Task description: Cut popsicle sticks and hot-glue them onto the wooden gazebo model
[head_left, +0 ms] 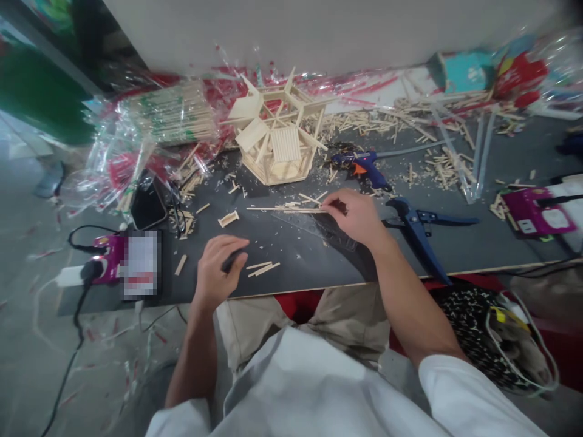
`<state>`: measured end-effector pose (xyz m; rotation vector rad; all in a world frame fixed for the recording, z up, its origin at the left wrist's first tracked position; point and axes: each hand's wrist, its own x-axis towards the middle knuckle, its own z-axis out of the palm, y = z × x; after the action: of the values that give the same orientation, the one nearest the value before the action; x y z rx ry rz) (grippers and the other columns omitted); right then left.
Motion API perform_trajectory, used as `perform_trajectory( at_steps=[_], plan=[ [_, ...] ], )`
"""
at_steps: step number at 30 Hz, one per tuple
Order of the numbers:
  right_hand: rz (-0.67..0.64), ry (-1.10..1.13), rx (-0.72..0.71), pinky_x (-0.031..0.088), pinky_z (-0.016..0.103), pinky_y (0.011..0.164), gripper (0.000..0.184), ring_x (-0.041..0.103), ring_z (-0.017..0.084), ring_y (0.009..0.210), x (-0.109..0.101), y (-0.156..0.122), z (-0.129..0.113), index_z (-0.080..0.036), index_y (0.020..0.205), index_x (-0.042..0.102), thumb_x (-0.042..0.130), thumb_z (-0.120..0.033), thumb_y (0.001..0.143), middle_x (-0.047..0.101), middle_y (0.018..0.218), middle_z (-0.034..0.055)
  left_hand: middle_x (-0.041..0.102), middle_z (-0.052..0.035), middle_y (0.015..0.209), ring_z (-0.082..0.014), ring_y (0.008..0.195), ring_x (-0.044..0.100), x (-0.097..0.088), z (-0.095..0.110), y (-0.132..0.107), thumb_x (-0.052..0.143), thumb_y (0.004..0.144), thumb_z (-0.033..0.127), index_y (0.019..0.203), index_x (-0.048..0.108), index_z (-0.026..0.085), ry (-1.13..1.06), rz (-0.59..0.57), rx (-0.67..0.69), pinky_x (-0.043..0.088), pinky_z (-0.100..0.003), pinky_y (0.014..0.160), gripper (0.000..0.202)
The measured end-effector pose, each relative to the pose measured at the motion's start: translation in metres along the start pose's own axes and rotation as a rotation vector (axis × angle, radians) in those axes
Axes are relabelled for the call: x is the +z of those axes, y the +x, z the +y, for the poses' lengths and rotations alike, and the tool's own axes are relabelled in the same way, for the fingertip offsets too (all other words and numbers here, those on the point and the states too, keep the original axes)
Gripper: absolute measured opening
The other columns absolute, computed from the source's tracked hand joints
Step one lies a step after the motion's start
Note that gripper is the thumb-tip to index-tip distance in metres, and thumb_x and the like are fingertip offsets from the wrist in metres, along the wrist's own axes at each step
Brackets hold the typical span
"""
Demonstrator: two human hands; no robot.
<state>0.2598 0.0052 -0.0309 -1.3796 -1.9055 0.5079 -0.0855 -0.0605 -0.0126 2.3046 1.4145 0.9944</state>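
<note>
My right hand (pixel 357 218) pinches the end of a long thin wooden stick (pixel 268 209) between thumb and fingertips, low over the table. A few short sticks (pixel 312 199) lie beside it, and a clear ruler (pixel 300 226) is partly under the hand. My left hand (pixel 221 267) hovers near the table's front edge, fingers curved and apart from the thumb, with nothing visible in it. Close to its thumb lie several short cut sticks (pixel 262 267). A small stick-built frame (pixel 228 218) sits just beyond. Farther back stands a many-sided model of wooden sticks (pixel 277 139).
A blue glue gun (pixel 364 165) and a blue-handled cutter (pixel 416 233) lie to the right. Bundled sticks in plastic (pixel 173 115) are at the back left. A phone (pixel 141 264) and purple power strip (pixel 107 258) sit front left. Stick scraps (pixel 378 124) litter the back.
</note>
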Motion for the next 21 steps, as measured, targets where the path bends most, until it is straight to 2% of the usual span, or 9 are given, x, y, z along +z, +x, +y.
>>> perform_trajectory(
  at_steps=[2,4,7,10,15,21],
  plan=[
    [0.0,-0.007,0.002,0.054,0.039,0.077,0.008,0.067,0.022,0.081,0.0,0.0,-0.001,-0.024,0.091,0.068,0.063,-0.029,0.096,0.074,0.092,0.0057,0.074,-0.0061,0.099,-0.0235,0.097,0.068,-0.004,0.009,-0.004,0.067,0.099,0.037,0.111,0.076,0.024,0.036,-0.174,0.029,0.056,-0.039,0.09,0.02],
    [0.001,-0.012,0.003,0.055,0.04,0.078,0.009,0.067,0.022,0.081,-0.001,0.001,-0.003,-0.024,0.09,0.068,0.063,-0.028,0.096,0.074,0.093,0.0061,0.073,-0.0064,0.098,-0.0238,0.094,0.066,-0.006,0.017,-0.01,0.068,0.098,0.039,0.113,0.077,0.023,0.086,-0.27,0.014,0.054,-0.038,0.086,0.023],
    [0.013,-0.018,-0.002,0.054,0.039,0.076,0.008,0.067,0.022,0.079,-0.002,0.001,-0.005,-0.024,0.089,0.068,0.064,-0.026,0.095,0.074,0.092,0.0063,0.071,-0.0057,0.094,-0.0216,0.088,0.065,-0.003,0.027,-0.016,0.061,0.102,0.031,0.109,0.078,0.023,0.134,-0.251,-0.038,0.052,-0.036,0.082,0.02],
    [0.007,-0.02,-0.017,0.054,0.037,0.075,0.008,0.066,0.021,0.079,-0.003,0.0,-0.006,-0.023,0.089,0.068,0.064,-0.025,0.095,0.073,0.091,0.0063,0.071,-0.005,0.09,-0.0197,0.083,0.064,0.0,0.034,-0.017,0.058,0.103,0.026,0.101,0.078,0.022,0.161,-0.206,-0.032,0.051,-0.034,0.079,0.021],
    [-0.009,-0.016,-0.033,0.054,0.035,0.073,0.009,0.065,0.019,0.077,-0.004,0.0,-0.004,-0.022,0.091,0.068,0.063,-0.026,0.097,0.073,0.092,0.006,0.07,-0.0051,0.093,-0.0187,0.086,0.063,-0.003,0.049,-0.012,0.053,0.105,0.02,0.101,0.075,0.018,0.255,-0.288,-0.032,0.05,-0.031,0.078,0.022],
    [0.018,-0.019,-0.054,0.052,0.035,0.072,0.012,0.064,0.019,0.076,-0.003,0.001,-0.004,-0.022,0.088,0.068,0.063,-0.029,0.097,0.073,0.09,0.0062,0.067,-0.0045,0.092,-0.0219,0.086,0.061,0.0,0.063,-0.005,0.05,0.104,0.016,0.091,0.066,0.019,0.408,-0.37,-0.071,0.047,-0.033,0.072,0.021]
  ],
)
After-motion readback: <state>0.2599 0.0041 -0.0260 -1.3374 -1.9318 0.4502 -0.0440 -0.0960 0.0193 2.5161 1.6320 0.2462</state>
